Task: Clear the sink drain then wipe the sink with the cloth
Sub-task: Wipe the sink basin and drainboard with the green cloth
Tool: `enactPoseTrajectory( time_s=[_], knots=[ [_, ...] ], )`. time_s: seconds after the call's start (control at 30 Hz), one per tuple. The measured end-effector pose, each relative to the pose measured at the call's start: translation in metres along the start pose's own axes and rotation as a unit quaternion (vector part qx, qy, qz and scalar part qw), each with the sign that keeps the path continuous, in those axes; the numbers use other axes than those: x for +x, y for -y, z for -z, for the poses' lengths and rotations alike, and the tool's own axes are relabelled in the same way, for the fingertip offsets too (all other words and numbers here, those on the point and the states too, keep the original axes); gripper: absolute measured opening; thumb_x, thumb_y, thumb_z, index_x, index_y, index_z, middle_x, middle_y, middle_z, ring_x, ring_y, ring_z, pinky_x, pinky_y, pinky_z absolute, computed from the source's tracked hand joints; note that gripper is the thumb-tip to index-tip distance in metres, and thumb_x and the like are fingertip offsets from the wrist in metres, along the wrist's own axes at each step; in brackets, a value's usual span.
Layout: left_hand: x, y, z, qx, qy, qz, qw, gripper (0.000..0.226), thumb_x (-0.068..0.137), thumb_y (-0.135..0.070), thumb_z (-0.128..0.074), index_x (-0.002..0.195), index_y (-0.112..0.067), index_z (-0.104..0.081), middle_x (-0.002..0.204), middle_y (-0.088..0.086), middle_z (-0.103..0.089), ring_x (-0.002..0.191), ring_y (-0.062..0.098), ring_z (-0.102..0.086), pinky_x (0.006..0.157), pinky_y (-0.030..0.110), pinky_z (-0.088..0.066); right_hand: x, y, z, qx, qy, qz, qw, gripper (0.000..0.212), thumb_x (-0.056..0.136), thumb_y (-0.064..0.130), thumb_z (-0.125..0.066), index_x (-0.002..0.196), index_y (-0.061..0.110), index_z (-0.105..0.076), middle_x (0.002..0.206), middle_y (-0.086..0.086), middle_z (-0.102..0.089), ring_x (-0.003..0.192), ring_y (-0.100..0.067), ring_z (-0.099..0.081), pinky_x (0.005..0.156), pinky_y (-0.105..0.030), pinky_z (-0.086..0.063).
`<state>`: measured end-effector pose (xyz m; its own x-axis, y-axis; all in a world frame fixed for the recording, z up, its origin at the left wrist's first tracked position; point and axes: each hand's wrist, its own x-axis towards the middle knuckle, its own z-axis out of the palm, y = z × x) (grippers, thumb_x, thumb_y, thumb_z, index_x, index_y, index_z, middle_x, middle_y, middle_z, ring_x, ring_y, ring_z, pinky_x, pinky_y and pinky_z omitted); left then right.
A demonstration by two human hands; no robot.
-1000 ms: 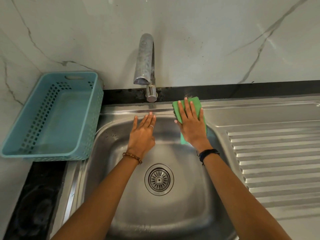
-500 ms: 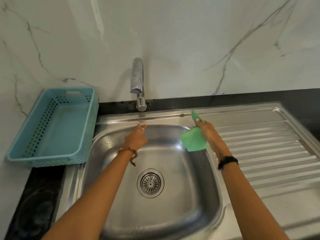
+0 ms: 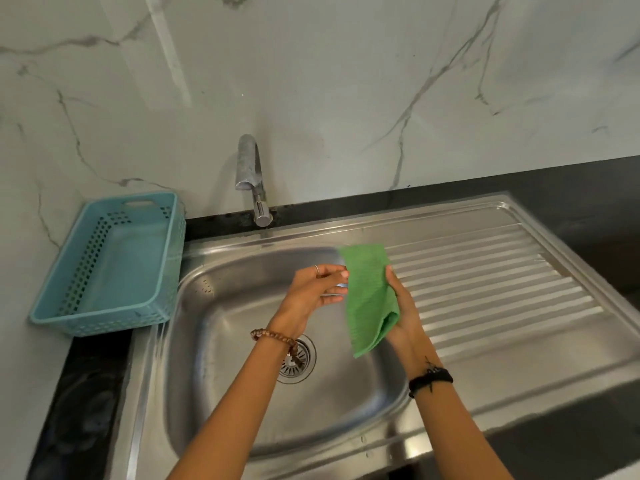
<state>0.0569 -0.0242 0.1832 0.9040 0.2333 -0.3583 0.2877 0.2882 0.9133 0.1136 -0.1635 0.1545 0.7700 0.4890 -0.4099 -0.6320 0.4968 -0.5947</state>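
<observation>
And the green cloth [image 3: 370,296] was off the steel: 1 second back it lay pressed flat on the sink [image 3: 214,341] rim at frame centre, now it hung mid-air above the basin, folded over the right hand [image 3: 401,306], whose fingers curled around it. The left hand [image 3: 315,292] reached across, fingertips loosely spread, just touching its edge. The drain [image 3: 301,362] looked clear; refolding before more wiping, probably.

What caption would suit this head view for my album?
Right hand holds a green cloth over the steel sink, left hand reaching toward it.
</observation>
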Motion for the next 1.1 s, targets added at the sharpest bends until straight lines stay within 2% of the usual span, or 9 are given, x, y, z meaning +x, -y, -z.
enactPoseTrajectory(
  time_s=[0.17, 0.27, 0.33, 0.43, 0.53, 0.67, 0.87, 1.0, 1.1],
  knots=[
    [-0.007, -0.008, -0.024, 0.069, -0.033, -0.038, 0.996, 0.008, 0.083, -0.019, -0.067, 0.079, -0.021, -0.061, 0.077, -0.004, -0.062, 0.063, 0.006, -0.057, 0.057, 0.019, -0.048, -0.006, 0.003, 0.004, -0.037, 0.007, 0.037, 0.999, 0.042, 0.095, 0.021, -0.04, 0.123, -0.009, -0.05, 0.097, -0.02, -0.064, 0.085, -0.031, -0.063, 0.082, -0.042, -0.051],
    [-0.007, -0.012, -0.044, 0.074, -0.026, -0.04, 0.996, 0.013, 0.081, -0.017, -0.07, 0.078, -0.016, -0.057, 0.071, -0.003, -0.062, 0.061, 0.009, -0.057, 0.056, 0.02, -0.048, -0.008, 0.006, 0.009, -0.068, 0.019, 0.033, 0.997, 0.049, 0.092, 0.024, -0.046, 0.13, -0.008, -0.045, 0.114, -0.027, -0.054, 0.104, -0.038, -0.052, 0.103, -0.057, -0.035],
    [-0.004, -0.016, -0.057, 0.063, -0.039, -0.05, 0.996, 0.016, 0.079, -0.012, -0.071, 0.074, -0.014, -0.056, 0.063, -0.002, -0.06, 0.051, 0.006, -0.056, 0.048, 0.015, -0.047, -0.008, 0.009, 0.011, -0.108, 0.018, 0.03, 0.993, 0.049, 0.093, 0.025, -0.049, 0.134, -0.002, -0.043, 0.123, -0.029, -0.05, 0.11, -0.038, -0.049, 0.106, -0.056, -0.033],
    [0.005, -0.019, -0.073, 0.077, -0.109, -0.066, 0.989, 0.021, 0.078, -0.008, -0.072, 0.066, -0.013, -0.056, 0.06, 0.002, -0.057, 0.049, 0.008, -0.052, 0.044, 0.012, -0.046, -0.005, 0.025, 0.011, -0.233, 0.018, 0.019, 0.972, 0.047, 0.085, 0.048, -0.052, 0.121, 0.018, -0.061, 0.113, -0.01, -0.067, 0.103, -0.021, -0.064, 0.092, -0.04, -0.052],
    [0.016, -0.017, -0.089, 0.101, -0.149, -0.063, 0.982, 0.023, 0.077, -0.008, -0.073, 0.062, -0.013, -0.056, 0.056, -0.001, -0.057, 0.05, 0.009, -0.053, 0.045, 0.011, -0.046, 0.003, 0.042, 0.016, -0.241, 0.06, -0.034, 0.968, 0.07, 0.07, 0.065, -0.047, 0.12, 0.018, -0.062, 0.093, 0.002, -0.068, 0.086, -0.012, -0.063, 0.074, -0.027, -0.049],
    [0.033, -0.011, -0.113, 0.021, -0.115, -0.026, 0.993, 0.018, 0.087, -0.002, -0.059, 0.07, -0.007, -0.057, 0.056, 0.003, -0.057, 0.041, 0.002, -0.055, 0.047, 0.01, -0.048, 0.009, 0.061, 0.031, -0.185, 0.083, -0.092, 0.975, 0.044, 0.081, 0.052, -0.055, 0.102, 0.015, -0.068, 0.074, -0.003, -0.071, 0.065, -0.017, -0.068, 0.063, -0.027, -0.056],
    [0.057, -0.018, -0.12, -0.071, -0.116, 0.003, 0.991, 0.018, 0.093, -0.023, -0.051, 0.086, -0.01, -0.061, 0.072, 0.001, -0.065, 0.068, 0.013, -0.061, 0.061, 0.021, -0.053, 0.024, 0.095, 0.072, -0.095, 0.032, -0.171, 0.98, 0.052, 0.09, 0.053, -0.045, 0.112, 0.01, -0.064, 0.095, -0.015, -0.073, 0.087, -0.032, -0.068, 0.075, -0.042, -0.053],
    [0.076, -0.026, -0.088, 0.19, -0.259, -0.033, 0.946, 0.016, 0.092, -0.02, -0.054, 0.078, -0.013, -0.06, 0.074, 0.0, -0.06, 0.069, 0.015, -0.056, 0.056, 0.019, -0.042, 0.034, 0.125, 0.099, -0.069, 0.002, -0.163, 0.984, 0.052, 0.09, 0.057, -0.044, 0.106, 0.013, -0.068, 0.1, -0.015, -0.074, 0.088, -0.033, -0.072, 0.069, -0.044, -0.058],
    [0.096, -0.015, -0.066, 0.356, -0.304, -0.045, 0.882, 0.018, 0.092, -0.013, -0.052, 0.099, 0.001, -0.062, 0.097, 0.017, -0.064, 0.094, 0.029, -0.059, 0.076, 0.032, -0.047, 0.043, 0.15, 0.097, -0.077, 0.007, -0.138, 0.987, 0.053, 0.09, 0.057, -0.042, 0.103, 0.013, -0.069, 0.096, -0.015, -0.075, 0.082, -0.032, -0.073, 0.068, -0.047, -0.06]
  ],
)
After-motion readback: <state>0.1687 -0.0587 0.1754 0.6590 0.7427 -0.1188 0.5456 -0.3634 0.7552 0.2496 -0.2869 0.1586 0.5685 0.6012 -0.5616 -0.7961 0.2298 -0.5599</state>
